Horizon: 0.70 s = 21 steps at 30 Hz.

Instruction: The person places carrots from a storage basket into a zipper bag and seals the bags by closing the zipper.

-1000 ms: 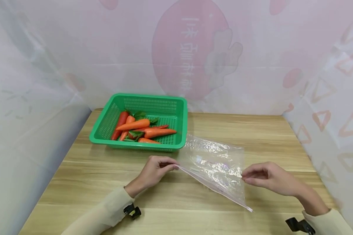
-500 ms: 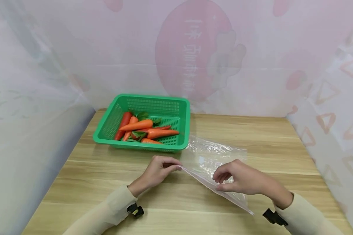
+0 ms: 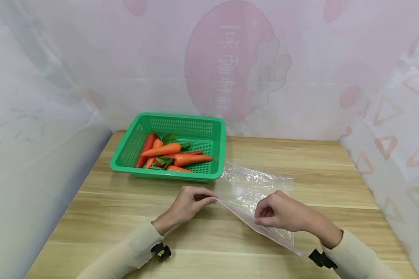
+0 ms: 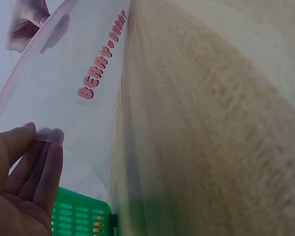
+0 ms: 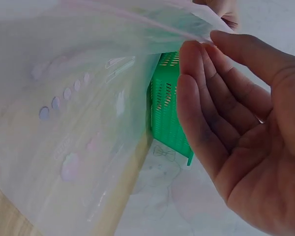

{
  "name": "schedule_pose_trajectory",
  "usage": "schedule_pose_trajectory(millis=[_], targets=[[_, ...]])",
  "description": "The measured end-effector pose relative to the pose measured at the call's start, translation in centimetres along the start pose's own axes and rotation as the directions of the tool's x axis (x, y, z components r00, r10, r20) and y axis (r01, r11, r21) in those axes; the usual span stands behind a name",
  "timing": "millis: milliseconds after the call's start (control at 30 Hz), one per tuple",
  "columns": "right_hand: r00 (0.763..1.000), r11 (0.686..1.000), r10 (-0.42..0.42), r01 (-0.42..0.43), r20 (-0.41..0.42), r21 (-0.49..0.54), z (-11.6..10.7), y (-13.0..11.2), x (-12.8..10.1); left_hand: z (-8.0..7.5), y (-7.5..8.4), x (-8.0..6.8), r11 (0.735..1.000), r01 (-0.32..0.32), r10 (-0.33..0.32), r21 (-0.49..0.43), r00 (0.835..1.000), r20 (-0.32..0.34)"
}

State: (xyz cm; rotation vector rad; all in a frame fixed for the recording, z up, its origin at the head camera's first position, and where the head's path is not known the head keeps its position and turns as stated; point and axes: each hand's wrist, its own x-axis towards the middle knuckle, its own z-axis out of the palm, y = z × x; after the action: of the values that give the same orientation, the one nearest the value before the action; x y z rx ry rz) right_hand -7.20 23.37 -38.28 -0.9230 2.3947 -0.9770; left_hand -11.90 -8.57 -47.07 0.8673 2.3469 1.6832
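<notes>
Nearest: right hand (image 3: 282, 212), fingers curled, pinching the pink zip edge of a clear plastic bag (image 3: 256, 193) partway along the strip; in the right wrist view, thumb and fingertips (image 5: 199, 51) meeting on the bag's rim. Left hand (image 3: 188, 201) pinching the same edge at its left end, thumb over fingers, narrow grip; fingers (image 4: 39, 147) seen pressed together on the film in the left wrist view. Bag lifted at the held edge, rest lying crinkled on the wooden table (image 3: 125, 217), just right of a green basket (image 3: 216, 155). In the basket, several carrots (image 3: 167, 155) with green tops. Beyond, a pale printed curtain (image 3: 230, 58) on three sides.
</notes>
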Motion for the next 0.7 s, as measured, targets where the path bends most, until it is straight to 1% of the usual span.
schedule_pose_trajectory(millis=[67, 133, 200, 267, 300, 367, 433, 500, 567, 600, 700], targets=[[1.000, 1.000, 0.013, -0.013, -0.006, 0.007, 0.0, 0.0, 0.1, -0.3, 0.2, -0.2, 1.000, -0.004, 0.005, 0.027, 1.000, -0.006], [0.999, 0.999, 0.030, -0.030, -0.013, 0.015, 0.1, 0.1, 0.2, -0.6, 0.4, -0.5, 0.997, -0.020, 0.022, 0.074, 0.999, -0.027], [0.998, 0.998, 0.057, -0.056, -0.024, 0.031, 0.1, 0.1, 0.3, -1.1, 0.7, -0.9, 0.988, -0.038, 0.047, 0.147, 0.997, -0.062], [0.996, 0.996, 0.080, -0.079, -0.044, 0.036, 0.3, 0.0, 0.4, -1.5, 1.2, -1.5, 0.974, -0.042, 0.066, 0.224, 0.993, -0.098], [0.994, 0.996, 0.090, -0.088, -0.058, 0.033, 0.3, 0.0, 0.4, -1.7, 1.5, -1.9, 0.966, -0.036, 0.067, 0.254, 0.992, -0.111], [0.990, 0.994, 0.104, -0.103, -0.090, 0.017, 0.5, -0.2, 0.5, -1.9, 2.2, -2.5, 0.965, -0.011, 0.040, 0.264, 0.994, -0.105], [0.985, 0.993, 0.111, -0.114, -0.129, -0.022, 0.8, -0.4, 0.7, -1.8, 2.9, -2.8, 0.975, 0.034, -0.023, 0.220, 0.998, -0.057], [0.979, 0.990, 0.118, -0.128, -0.165, -0.055, 1.1, -0.7, 0.9, -1.2, 3.7, -2.8, 0.983, 0.092, -0.097, 0.157, 0.995, 0.021], [0.972, 0.987, 0.125, -0.143, -0.197, -0.077, 1.4, -1.0, 1.2, -0.3, 4.3, -2.5, 0.982, 0.149, -0.160, 0.113, 0.982, 0.100], [0.969, 0.985, 0.128, -0.149, -0.210, -0.085, 1.6, -1.2, 1.3, 0.3, 4.5, -2.4, 0.980, 0.169, -0.182, 0.102, 0.974, 0.132], [0.961, 0.981, 0.134, -0.163, -0.244, -0.104, 2.0, -1.7, 1.8, 2.2, 4.7, -1.7, 0.975, 0.209, -0.219, 0.073, 0.959, 0.181]])
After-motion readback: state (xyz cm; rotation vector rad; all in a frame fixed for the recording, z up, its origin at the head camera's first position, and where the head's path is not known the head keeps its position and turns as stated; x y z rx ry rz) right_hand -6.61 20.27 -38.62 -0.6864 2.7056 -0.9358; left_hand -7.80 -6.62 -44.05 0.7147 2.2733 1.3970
